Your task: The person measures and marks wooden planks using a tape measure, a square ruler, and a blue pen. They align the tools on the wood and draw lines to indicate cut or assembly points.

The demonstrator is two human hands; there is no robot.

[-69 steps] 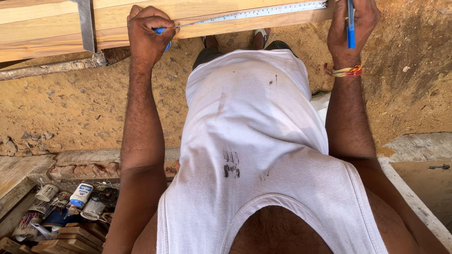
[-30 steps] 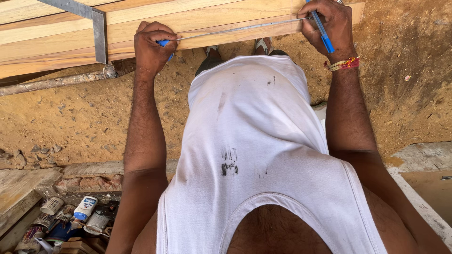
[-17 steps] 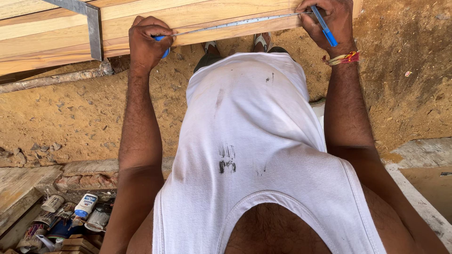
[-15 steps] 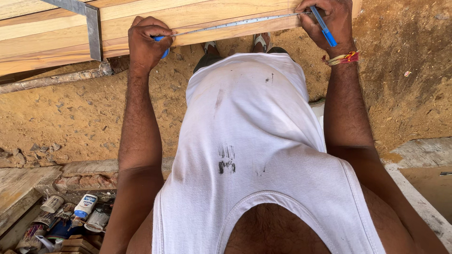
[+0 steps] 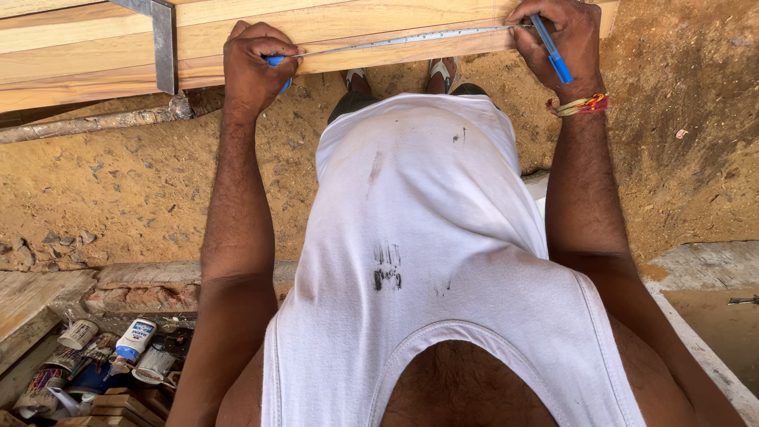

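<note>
We look straight down from a head-worn camera, the only view, over a stained white vest [image 5: 443, 261] and two bare arms reaching to a stack of pale wooden planks [image 5: 332, 32] that runs along the top edge of the frame.

Our left hand [image 5: 257, 67] is curled into a fist over the blue case of a tape measure [image 5: 277, 63], pressing it against the near edge of the planks. The metal tape blade [image 5: 403, 39] stretches from that fist along the plank's near edge to our right hand [image 5: 557, 39], which sits near the plank's right end. That hand is closed, pinching a blue pen [image 5: 551, 49] with its tip down at the wood where the blade ends; a red and yellow thread band [image 5: 581, 105] circles the wrist.

Judging from this, the tape is already drawn out and held in place, and the pen is set at the measuring point. Whether a mark is on the wood yet, we cannot tell, because the fingers hide the spot.

A grey metal square [image 5: 162, 35] lies across the planks near their left end. Below is sandy ground [image 5: 134, 174], with two sandalled feet [image 5: 399, 75] just under the planks.

At the lower left corner sit several small tins and bottles [image 5: 111, 360], one white with a blue cap. Their contents are not visible.
</note>
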